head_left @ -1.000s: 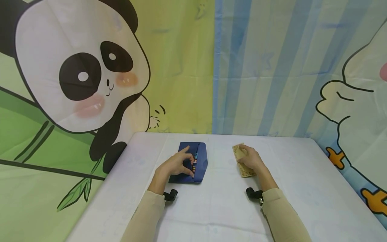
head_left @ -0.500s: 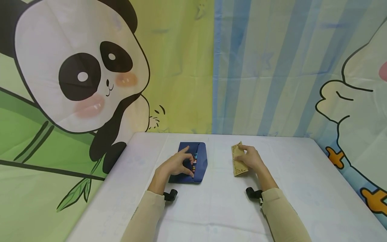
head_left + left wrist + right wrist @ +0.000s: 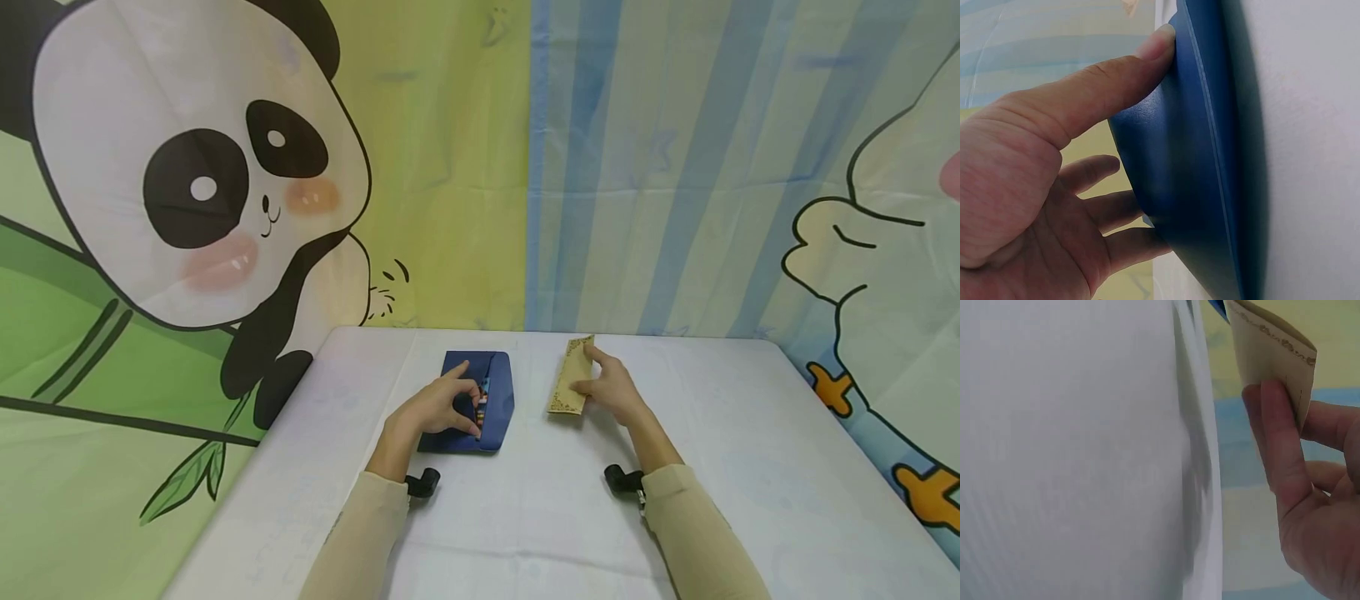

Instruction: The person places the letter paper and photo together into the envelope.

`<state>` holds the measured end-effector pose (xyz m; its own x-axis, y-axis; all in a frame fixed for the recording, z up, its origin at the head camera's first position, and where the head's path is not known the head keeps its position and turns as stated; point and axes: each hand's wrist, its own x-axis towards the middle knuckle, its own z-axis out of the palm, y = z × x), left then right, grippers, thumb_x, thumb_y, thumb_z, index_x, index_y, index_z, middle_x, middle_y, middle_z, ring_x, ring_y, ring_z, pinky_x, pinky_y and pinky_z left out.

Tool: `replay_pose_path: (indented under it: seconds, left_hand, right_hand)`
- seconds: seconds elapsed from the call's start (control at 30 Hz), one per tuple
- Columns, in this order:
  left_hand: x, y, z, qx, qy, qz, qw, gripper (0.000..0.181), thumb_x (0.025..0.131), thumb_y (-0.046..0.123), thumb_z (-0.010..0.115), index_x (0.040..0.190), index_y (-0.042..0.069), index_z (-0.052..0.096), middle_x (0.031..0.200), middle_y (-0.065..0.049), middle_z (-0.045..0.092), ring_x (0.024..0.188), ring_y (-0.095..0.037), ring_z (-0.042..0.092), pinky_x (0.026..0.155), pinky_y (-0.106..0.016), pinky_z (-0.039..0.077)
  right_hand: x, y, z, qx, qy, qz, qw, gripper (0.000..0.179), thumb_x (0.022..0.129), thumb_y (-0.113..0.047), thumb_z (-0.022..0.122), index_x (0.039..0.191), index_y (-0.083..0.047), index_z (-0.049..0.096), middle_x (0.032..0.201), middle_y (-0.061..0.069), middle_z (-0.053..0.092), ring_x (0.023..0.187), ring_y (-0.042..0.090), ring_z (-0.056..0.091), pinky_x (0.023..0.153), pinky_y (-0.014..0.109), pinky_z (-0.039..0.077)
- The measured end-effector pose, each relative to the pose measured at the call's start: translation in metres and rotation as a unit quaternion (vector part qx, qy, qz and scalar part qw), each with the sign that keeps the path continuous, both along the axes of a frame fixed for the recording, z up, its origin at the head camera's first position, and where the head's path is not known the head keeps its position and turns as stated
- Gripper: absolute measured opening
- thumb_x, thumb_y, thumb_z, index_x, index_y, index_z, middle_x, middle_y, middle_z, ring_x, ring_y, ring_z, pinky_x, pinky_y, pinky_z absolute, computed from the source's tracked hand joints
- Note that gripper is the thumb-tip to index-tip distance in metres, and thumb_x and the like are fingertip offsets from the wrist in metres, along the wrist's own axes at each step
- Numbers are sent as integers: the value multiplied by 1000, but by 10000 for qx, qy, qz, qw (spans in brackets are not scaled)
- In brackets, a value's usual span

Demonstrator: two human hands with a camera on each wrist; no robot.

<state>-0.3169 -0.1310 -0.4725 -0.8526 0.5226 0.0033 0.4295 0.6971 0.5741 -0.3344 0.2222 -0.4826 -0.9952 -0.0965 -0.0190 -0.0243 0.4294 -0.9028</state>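
Two hands are in view, one left hand (image 3: 433,408) and one right hand (image 3: 617,390), along with two sleeves (image 3: 701,529), one per arm, and two black wrist devices (image 3: 423,483). There is one blue envelope (image 3: 499,417) and one folded tan paper (image 3: 567,380); the colourful items (image 3: 483,395) at the envelope's opening are too small to count. There is one white table (image 3: 517,521). The printed figures number two: one panda (image 3: 292,221), with two black eye patches (image 3: 168,179) and two blushed cheeks (image 3: 311,197), and one white cartoon figure (image 3: 911,325). Two orange shapes (image 3: 933,502) and one leafy sprig (image 3: 180,487) are also printed.
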Motion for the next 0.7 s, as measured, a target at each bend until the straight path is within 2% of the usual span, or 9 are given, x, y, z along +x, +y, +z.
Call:
replay_pose_path:
  seconds: [0.1,0.17,0.2,0.27,0.33,0.37,0.43,0.6,0.7]
  left_hand:
    - [0,0,0,-9,12,-5,10000,41,71,30,97,95,23,65,173,-19,18,155,-48,29,116,-59,39]
    - [-1,0,0,-16,19,-9,10000,41,71,30,97,94,23,65,173,-20,19,155,-48,29,116,-59,39]
    - [-1,0,0,-22,28,-14,10000,41,70,30,97,94,23,65,173,-20,19,155,-48,29,116,-59,39]
    - [-1,0,-1,-33,33,-32,10000,41,70,30,97,94,23,65,173,-20,19,155,-48,29,116,-59,40]
    - [-2,0,-1,-56,30,-31,10000,41,70,30,97,94,23,64,173,-20,19,155,-48,29,116,-58,39]
    - [-2,0,-1,-62,30,-31,10000,41,70,30,97,94,23,64,173,-20,19,155,-48,29,116,-58,40]
    - [-2,0,-1,-72,19,-33,10000,41,70,30,97,94,23,64,173,-20,19,155,-48,29,116,-58,39]
    - [-1,1,0,-58,6,-23,10000,41,71,30,97,94,23,65,173,-20,19,155,-48,29,116,-59,39]
    - [-1,1,1,-64,14,-11,10000,40,71,30,97,94,23,65,173,-20,19,155,-48,29,116,-59,40]
  right_hand:
    - [0,-8,1,59,165,84,9998,92,89,-7,81,164,-5,26,172,19,22,153,41,33,118,53,40]
    - [1,-14,3,82,262,107,9996,94,89,-10,82,164,-5,26,172,19,23,160,39,17,126,57,24]
    - [2,-18,3,89,281,121,9995,95,88,-11,82,164,-5,26,172,19,24,161,38,14,127,57,20]
    - [4,-24,4,-75,196,222,9995,96,88,-8,82,165,-6,23,172,19,21,150,39,41,121,53,36]
    - [7,-31,5,-264,86,343,9990,98,88,-4,81,166,-6,20,173,20,18,124,36,66,105,47,53]
    - [8,-34,6,-344,23,404,9986,99,88,-2,80,166,-7,18,173,19,17,109,33,73,94,44,59]
    - [10,-40,6,-470,-75,512,9976,101,88,2,78,166,-7,16,174,19,11,80,27,76,75,38,63]
    - [13,-52,9,-476,-54,679,9965,105,86,5,79,167,-7,12,176,15,-2,78,22,72,73,35,62]
    - [15,-60,8,-431,52,802,9958,108,85,4,81,167,-8,11,176,13,-2,74,20,68,73,31,60]
